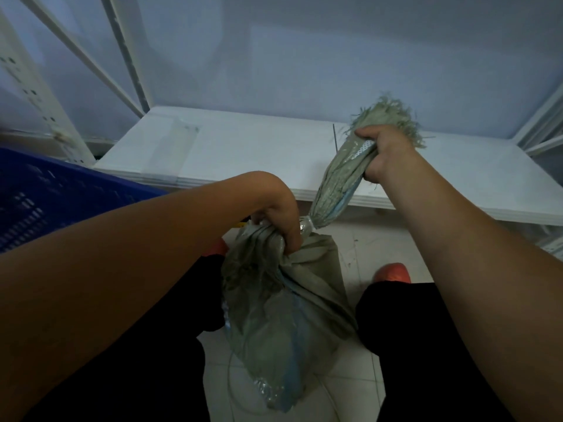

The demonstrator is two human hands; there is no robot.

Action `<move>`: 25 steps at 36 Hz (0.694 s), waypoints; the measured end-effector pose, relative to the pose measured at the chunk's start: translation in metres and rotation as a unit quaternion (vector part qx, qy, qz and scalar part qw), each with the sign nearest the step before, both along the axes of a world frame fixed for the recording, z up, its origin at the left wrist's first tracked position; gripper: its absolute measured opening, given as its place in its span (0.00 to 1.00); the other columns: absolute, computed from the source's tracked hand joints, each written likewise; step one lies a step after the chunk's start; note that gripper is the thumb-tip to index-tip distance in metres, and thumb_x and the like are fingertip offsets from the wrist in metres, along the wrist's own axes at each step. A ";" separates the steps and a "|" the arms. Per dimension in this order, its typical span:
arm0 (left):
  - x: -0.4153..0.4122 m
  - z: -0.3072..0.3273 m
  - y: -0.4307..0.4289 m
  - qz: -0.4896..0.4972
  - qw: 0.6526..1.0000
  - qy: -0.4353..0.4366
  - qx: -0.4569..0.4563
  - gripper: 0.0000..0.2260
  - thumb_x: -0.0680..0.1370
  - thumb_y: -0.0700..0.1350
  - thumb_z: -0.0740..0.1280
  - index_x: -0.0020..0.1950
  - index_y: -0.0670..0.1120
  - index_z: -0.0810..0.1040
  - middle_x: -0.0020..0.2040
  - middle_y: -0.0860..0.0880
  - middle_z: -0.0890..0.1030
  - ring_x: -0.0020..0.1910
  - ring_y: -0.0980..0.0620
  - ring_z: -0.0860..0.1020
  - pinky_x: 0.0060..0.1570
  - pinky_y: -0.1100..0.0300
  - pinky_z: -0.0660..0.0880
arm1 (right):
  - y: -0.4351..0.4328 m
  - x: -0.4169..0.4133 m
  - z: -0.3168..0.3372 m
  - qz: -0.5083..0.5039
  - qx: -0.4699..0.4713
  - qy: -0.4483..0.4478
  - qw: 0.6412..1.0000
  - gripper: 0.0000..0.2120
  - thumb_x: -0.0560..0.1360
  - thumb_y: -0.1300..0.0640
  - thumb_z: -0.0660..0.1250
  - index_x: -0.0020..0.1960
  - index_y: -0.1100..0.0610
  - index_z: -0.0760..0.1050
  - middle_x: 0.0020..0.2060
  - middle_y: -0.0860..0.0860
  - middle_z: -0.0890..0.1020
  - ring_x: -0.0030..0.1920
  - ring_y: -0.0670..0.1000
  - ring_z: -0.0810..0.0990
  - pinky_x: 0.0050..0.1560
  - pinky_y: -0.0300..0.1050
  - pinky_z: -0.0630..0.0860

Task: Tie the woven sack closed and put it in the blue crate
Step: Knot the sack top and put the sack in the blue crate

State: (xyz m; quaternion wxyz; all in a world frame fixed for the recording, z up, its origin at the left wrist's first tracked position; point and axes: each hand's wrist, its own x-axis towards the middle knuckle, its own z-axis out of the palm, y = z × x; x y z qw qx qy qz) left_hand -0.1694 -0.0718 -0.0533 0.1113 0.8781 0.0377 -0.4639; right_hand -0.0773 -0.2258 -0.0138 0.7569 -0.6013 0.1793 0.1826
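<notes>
A grey-green woven sack (280, 318) with blue stripes hangs between my knees above the tiled floor. My left hand (280, 222) grips its bunched shoulder just below the neck. A clear band (306, 228) cinches the neck beside my left fingers. Above it, the twisted top of the sack runs up and to the right, and my right hand (385, 156) is closed around it near the frayed end (390, 117). The blue crate (45, 193) stands at the left, partly behind my left forearm.
A low white shelf board (243, 153) lies straight ahead, inside a white metal rack with slanted struts (128, 56). A thin dark pin (334, 137) stands on the board. My dark trouser legs and red shoes (393, 272) flank the sack.
</notes>
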 end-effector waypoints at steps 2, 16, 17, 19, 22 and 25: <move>0.002 -0.005 0.001 -0.001 1.000 0.014 0.003 0.21 0.73 0.49 0.75 0.62 0.40 0.82 0.56 0.41 0.84 0.56 0.42 0.83 0.60 0.49 0.79 | -0.004 0.003 -0.001 -0.004 -0.005 -0.006 1.000 0.04 0.77 0.62 0.69 0.45 0.63 0.76 0.42 0.55 0.81 0.41 0.57 0.82 0.39 0.52 0.79; -0.006 -0.002 -0.023 0.251 0.787 -0.124 -0.550 0.12 0.78 0.39 0.70 0.62 0.41 0.78 0.48 0.45 0.84 0.48 0.50 0.83 0.54 0.56 0.81 | 0.014 -0.009 0.008 -0.001 0.056 -0.021 0.998 0.06 0.79 0.61 0.66 0.48 0.64 0.78 0.40 0.56 0.82 0.40 0.57 0.81 0.38 0.50 0.78; -0.004 -0.002 -0.025 0.265 0.774 -0.126 -0.561 0.07 0.78 0.37 0.70 0.56 0.39 0.79 0.42 0.45 0.84 0.42 0.49 0.83 0.52 0.53 0.81 | 0.012 -0.009 0.010 -0.008 0.060 -0.024 0.998 0.06 0.79 0.60 0.66 0.49 0.63 0.79 0.41 0.56 0.83 0.41 0.57 0.82 0.39 0.49 0.79; -0.002 -0.004 -0.025 0.271 0.793 -0.088 -0.538 0.05 0.76 0.39 0.70 0.44 0.40 0.76 0.34 0.45 0.78 0.31 0.49 0.79 0.52 0.46 0.80 | 0.006 -0.001 0.008 -0.031 0.045 -0.030 0.998 0.09 0.77 0.58 0.68 0.52 0.63 0.81 0.44 0.56 0.86 0.42 0.56 0.85 0.43 0.48 0.82; -0.001 -0.007 -0.019 0.232 0.862 -0.045 -0.449 0.12 0.78 0.40 0.66 0.35 0.43 0.71 0.27 0.47 0.72 0.26 0.51 0.71 0.45 0.52 0.82 | -0.011 0.018 -0.002 -0.107 0.020 -0.033 0.994 0.14 0.72 0.54 0.69 0.55 0.59 0.83 0.47 0.55 0.88 0.46 0.58 0.87 0.50 0.57 0.83; 0.001 -0.005 -0.008 0.210 0.907 -0.032 -0.363 0.16 0.78 0.40 0.64 0.31 0.44 0.69 0.25 0.48 0.70 0.24 0.51 0.69 0.36 0.58 0.77 | -0.044 0.074 -0.038 -0.188 0.035 -0.016 0.981 0.21 0.68 0.50 0.63 0.56 0.57 0.84 0.49 0.55 0.87 0.50 0.59 0.86 0.56 0.62 0.80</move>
